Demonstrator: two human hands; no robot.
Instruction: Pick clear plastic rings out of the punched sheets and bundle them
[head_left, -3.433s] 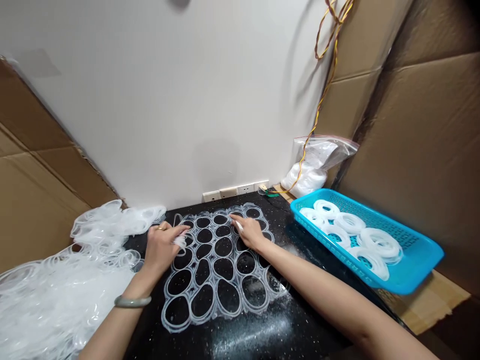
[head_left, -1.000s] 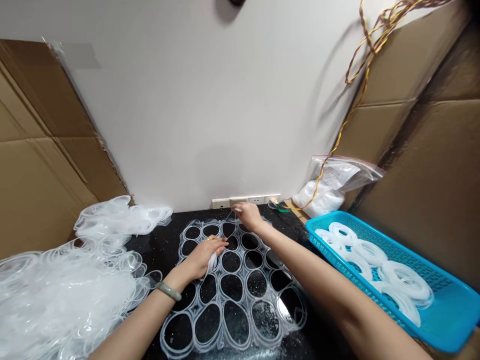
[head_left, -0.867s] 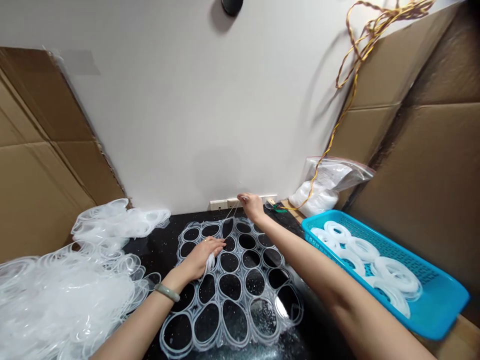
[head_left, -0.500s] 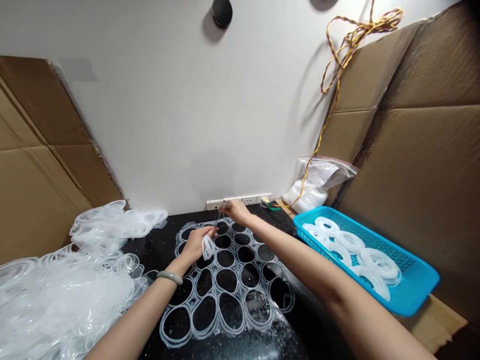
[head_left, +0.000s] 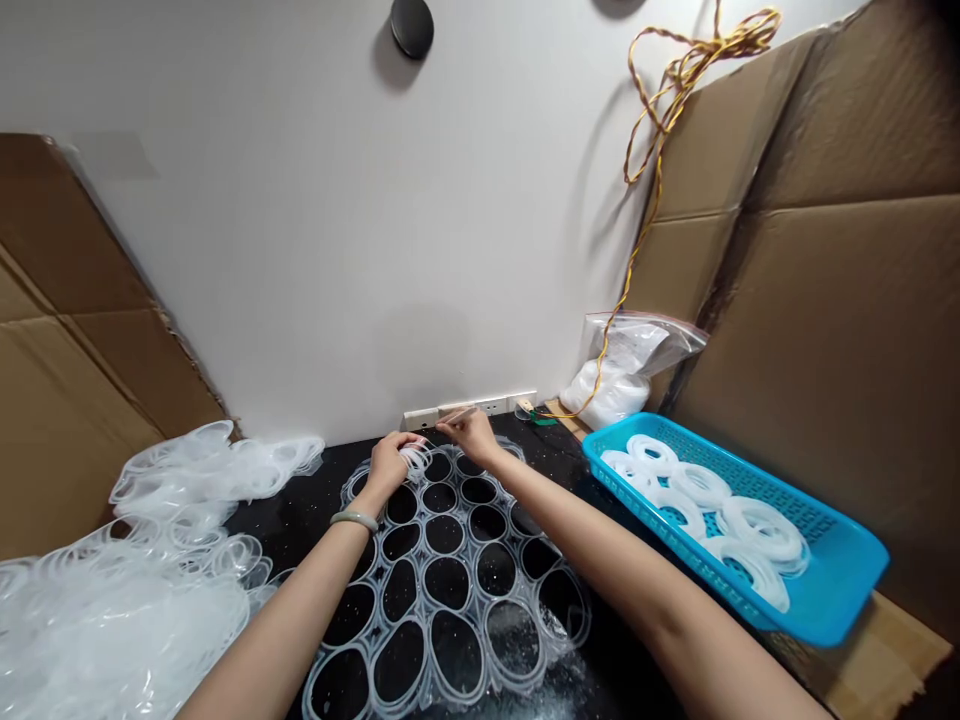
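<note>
My left hand (head_left: pixel 388 462) is closed around a small bundle of white translucent rings (head_left: pixel 415 461), which hangs from the fingertips. My right hand (head_left: pixel 474 436) sits just to its right, fingers pinched on a thin translucent ring (head_left: pixel 454 417), seen nearly edge-on. Both hands are over the far end of a translucent sheet of joined rings (head_left: pixel 421 578), laid flat on the black table. Dark table shows through the sheet's round holes. A pale bangle circles my left wrist.
On the left lies a large heap of translucent ring sheets (head_left: pixel 112 620). A blue basket (head_left: pixel 832 570) on the right holds several bundles of white rings (head_left: pixel 761 528). Behind it are a plastic bag (head_left: pixel 611 385) and a twisted yellow cable (head_left: pixel 637 240). Cardboard panels (head_left: pixel 840 330) stand on both sides.
My left hand has moved up and away towards the wall, with the ring bundle in it. My right hand has drawn the thin ring up, close beside the left. The view has shifted slightly.
</note>
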